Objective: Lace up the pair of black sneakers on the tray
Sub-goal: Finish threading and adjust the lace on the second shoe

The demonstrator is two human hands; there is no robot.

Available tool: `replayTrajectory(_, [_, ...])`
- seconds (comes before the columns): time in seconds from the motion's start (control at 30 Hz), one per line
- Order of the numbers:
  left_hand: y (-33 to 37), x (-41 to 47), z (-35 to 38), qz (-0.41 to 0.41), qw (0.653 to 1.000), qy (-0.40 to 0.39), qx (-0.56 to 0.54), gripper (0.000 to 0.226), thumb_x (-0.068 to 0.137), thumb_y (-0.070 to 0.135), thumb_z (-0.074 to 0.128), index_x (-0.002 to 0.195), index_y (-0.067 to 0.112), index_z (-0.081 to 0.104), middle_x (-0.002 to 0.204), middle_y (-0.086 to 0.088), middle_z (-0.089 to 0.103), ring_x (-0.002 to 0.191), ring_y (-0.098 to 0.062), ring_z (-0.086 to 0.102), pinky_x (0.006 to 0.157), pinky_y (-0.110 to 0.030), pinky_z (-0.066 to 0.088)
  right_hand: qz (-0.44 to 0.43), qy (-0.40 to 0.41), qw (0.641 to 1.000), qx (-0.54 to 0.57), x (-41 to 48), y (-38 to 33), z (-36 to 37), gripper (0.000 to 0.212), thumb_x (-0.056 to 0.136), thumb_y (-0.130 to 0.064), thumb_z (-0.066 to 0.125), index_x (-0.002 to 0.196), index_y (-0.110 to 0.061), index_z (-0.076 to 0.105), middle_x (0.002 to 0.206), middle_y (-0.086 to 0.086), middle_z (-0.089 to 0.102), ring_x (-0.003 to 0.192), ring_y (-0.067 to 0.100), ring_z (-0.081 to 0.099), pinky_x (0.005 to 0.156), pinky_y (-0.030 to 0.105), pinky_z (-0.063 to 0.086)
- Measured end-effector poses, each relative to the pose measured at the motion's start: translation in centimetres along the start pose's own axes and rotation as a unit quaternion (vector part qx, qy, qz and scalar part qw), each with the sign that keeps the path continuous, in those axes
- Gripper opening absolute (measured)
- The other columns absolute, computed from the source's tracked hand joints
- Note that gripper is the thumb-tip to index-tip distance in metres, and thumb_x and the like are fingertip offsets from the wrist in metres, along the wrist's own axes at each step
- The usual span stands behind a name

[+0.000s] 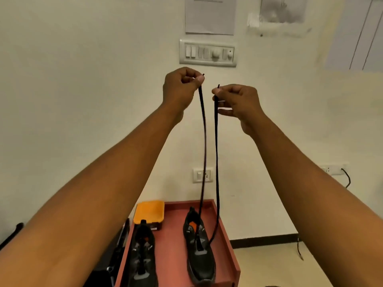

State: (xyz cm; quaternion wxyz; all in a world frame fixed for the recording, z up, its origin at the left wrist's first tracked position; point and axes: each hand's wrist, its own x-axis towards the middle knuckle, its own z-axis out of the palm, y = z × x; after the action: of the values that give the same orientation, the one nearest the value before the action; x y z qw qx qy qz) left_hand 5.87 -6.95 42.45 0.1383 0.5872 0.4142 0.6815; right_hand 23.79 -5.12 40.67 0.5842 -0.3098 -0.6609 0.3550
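Mid-frame, the left hand (179,88) and right hand (238,104) are each pinching an end of a black shoelace (217,154) rising from the right sneaker (200,255) on the red tray (172,235) below.

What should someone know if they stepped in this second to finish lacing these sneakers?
Left hand: raised, pinches one end of the black lace.
Right hand: raised slightly lower, pinches the other end.
Both strands hang down to the right-side sneaker on the red tray; the left-side sneaker stands beside it, untouched.
Done: lace appears threaded through that sneaker's lowest eyelets only.
Left: cross it up the remaining eyelets, then check the other sneaker, whose lacing I cannot make out.
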Motion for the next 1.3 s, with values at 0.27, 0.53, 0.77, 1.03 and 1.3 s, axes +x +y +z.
replayTrajectory(0.27, [2.0, 1.0, -1.0, -0.003, 1.0, -0.008, -0.021, 0.009, 0.092, 0.01, 0.075, 0.097, 0.003, 0.074, 0.079, -0.007, 0.071, 0.066, -0.016, 0.07, 0.065, -0.027, 0.059, -0.061, 0.005, 0.998, -0.019, 2.0, -3.4, 0.3, 0.013, 0.091, -0.021, 0.081, 0.099, -0.011, 0.078, 0.09, 0.005, 0.08, 0.086, 0.019, 0.078, 0.072, 0.027, 0.059])
replayTrajectory(0.53, [2.0, 0.8, -1.2, 0.004, 0.999, -0.035, -0.009, 0.01, 0.092, 0.018, 0.076, 0.098, 0.01, 0.076, 0.084, -0.001, 0.073, 0.071, -0.012, 0.066, 0.064, -0.021, 0.056, -0.07, 0.001, 0.998, -0.007, 2.8, -4.0, 1.2, 0.02, 0.089, -0.019, 0.082, 0.103, -0.005, 0.078, 0.092, 0.006, 0.08, 0.084, 0.016, 0.077, 0.076, 0.029, 0.062])
replayTrajectory(0.77, [2.7, 2.2, -0.8, 0.0, 1.0, -0.022, -0.003, 0.014, 0.093, 0.02, 0.076, 0.1, 0.008, 0.077, 0.088, -0.002, 0.075, 0.076, -0.013, 0.068, 0.064, -0.021, 0.056, -0.052, -0.003, 0.999, -0.005, 3.5, -4.1, 1.2, 0.017, 0.087, -0.018, 0.082, 0.1, -0.007, 0.079, 0.096, 0.009, 0.08, 0.088, 0.023, 0.077, 0.081, 0.034, 0.062])
replayTrajectory(1.03, [2.8, 2.6, -0.9, -0.008, 1.0, -0.019, -0.013, 0.01, 0.092, 0.02, 0.076, 0.098, 0.012, 0.077, 0.09, -0.003, 0.076, 0.078, -0.013, 0.069, 0.064, -0.02, 0.055, -0.051, -0.005, 0.999, -0.011, 4.0, -4.6, 1.1, 0.019, 0.086, -0.016, 0.083, 0.101, -0.005, 0.08, 0.097, 0.013, 0.079, 0.083, 0.021, 0.075, 0.08, 0.033, 0.061])
replayTrajectory(1.3, [3.1, 2.4, -0.9, -0.012, 1.0, -0.021, -0.02, 0.014, 0.093, 0.02, 0.075, 0.102, 0.009, 0.077, 0.092, -0.003, 0.076, 0.08, -0.014, 0.07, 0.065, -0.02, 0.056, -0.051, 0.001, 0.999, -0.007, 4.0, -4.7, 1.4, 0.015, 0.086, -0.016, 0.081, 0.098, -0.007, 0.08, 0.097, 0.012, 0.08, 0.095, 0.032, 0.077, 0.084, 0.039, 0.063])
